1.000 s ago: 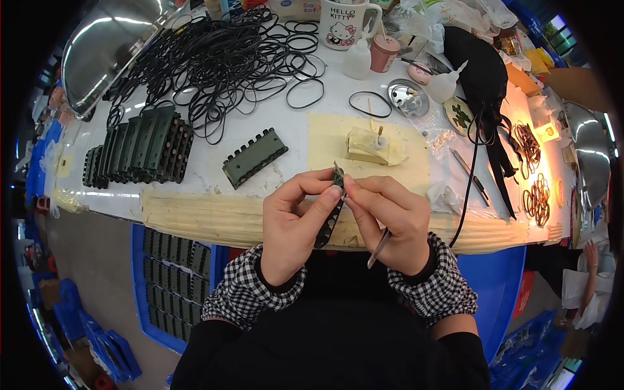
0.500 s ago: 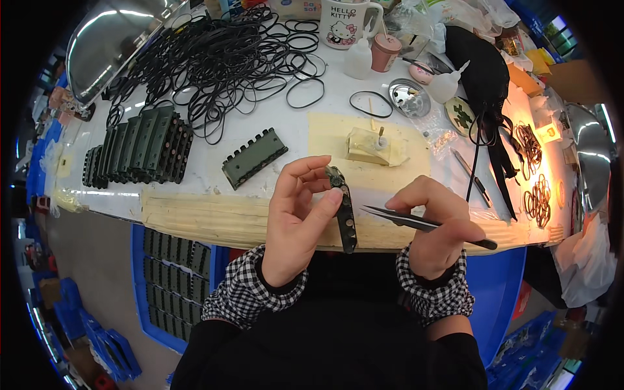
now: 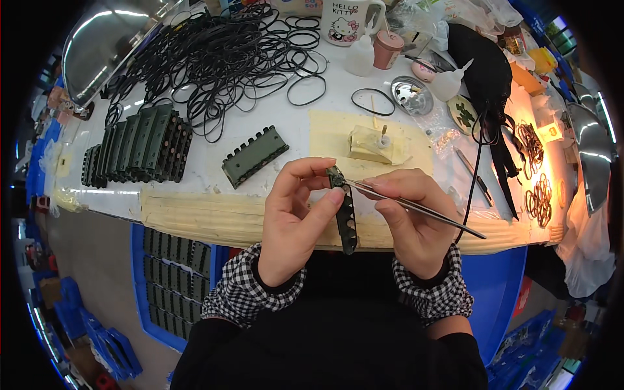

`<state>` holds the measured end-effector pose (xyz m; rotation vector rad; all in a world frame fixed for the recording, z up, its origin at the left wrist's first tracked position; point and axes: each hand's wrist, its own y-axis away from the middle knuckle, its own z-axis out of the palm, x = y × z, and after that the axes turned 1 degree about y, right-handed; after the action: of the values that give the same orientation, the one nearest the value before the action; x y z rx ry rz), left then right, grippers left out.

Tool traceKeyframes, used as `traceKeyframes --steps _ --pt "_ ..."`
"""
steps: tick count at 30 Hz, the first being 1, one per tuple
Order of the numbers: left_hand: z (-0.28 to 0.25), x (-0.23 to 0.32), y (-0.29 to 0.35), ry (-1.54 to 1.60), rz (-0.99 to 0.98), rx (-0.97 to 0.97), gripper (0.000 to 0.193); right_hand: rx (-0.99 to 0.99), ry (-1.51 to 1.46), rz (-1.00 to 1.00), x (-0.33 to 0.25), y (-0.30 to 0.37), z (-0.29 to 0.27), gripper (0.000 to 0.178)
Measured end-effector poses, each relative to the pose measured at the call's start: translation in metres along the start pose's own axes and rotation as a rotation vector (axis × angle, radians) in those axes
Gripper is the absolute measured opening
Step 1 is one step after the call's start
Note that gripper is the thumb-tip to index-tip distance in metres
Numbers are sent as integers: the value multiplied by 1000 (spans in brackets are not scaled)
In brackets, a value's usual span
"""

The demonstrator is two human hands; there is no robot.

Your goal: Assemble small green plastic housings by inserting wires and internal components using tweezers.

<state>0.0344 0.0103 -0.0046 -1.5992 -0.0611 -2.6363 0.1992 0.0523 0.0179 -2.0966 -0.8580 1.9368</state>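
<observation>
Tweezers (image 3: pixel 455 224) sit pinched in our right hand (image 3: pixel 419 240), their tips at the far end of a dark green strip (image 3: pixel 346 224) above the near table edge (image 3: pixel 201 209); our left hand (image 3: pixel 286 227) grips that end between thumb and fingers, presumably to steady it.

Dark green part (image 3: pixel 348 224): narrow, edge-on to you, light round spots along its side. Upper end pinched in your left hand (image 3: pixel 292 221), lower end free, pointing your way. Tweezers (image 3: pixel 426 211): slim, metallic grey, gripped in your right hand (image 3: pixel 419 224), slanting, tips at the part's upper end. Can't tell if they touch.
</observation>
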Motion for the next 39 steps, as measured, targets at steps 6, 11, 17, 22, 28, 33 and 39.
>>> traceKeyframes --steps 6,11,17,22,28,33,39 --pt "0 2 0 -23 -12 -1 35 -2 44 -46 4 0 3 15" --pt "-4 -2 1 -73 -10 24 38 -65 196 -142 2 -3 1 16" --pt "-5 5 1 -89 -70 -9 40 -202 414 -373 -1 -9 -5 19" --pt "-8 -3 -4 -106 -11 -43 39 -185 421 -339 3 -5 -5 19" --pt "-3 6 -9 311 -224 -114 38 20 71 -123 1 -4 -11 13" --pt "-6 -6 -11 476 -321 -178 42 97 126 -133 -5 -10 -20 11" --pt "-7 -8 -9 526 -299 -235 40 108 93 12 -1 -4 -13 8"
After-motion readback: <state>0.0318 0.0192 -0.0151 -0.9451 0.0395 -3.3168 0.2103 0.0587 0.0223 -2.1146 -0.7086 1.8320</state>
